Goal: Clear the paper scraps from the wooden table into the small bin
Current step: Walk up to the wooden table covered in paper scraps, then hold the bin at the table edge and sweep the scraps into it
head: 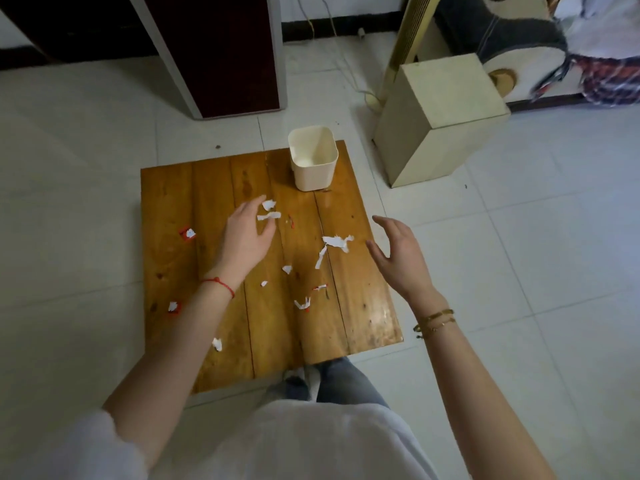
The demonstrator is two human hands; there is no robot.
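Observation:
A low wooden table (pixel 360 306) carries several white and red paper scraps. A small cream bin (pixel 313 168) stands open at its far edge, and I cannot tell what is inside. My left hand (pixel 246 237) hovers open over the table's middle, fingertips beside two white scraps (pixel 269 210). My right hand (pixel 398 254) is open above the table's right edge, just right of a larger torn white scrap (pixel 337 241). Other scraps lie at the left (pixel 187 233), near the front left (pixel 172 307) and in the centre (pixel 303 303).
The table sits on a white tiled floor (pixel 519 271). A cream box (pixel 440 119) stands right of the bin, with a tall gold fan column (pixel 405 46) behind it. A dark red cabinet (pixel 225 53) stands at the back. My legs are at the table's near edge.

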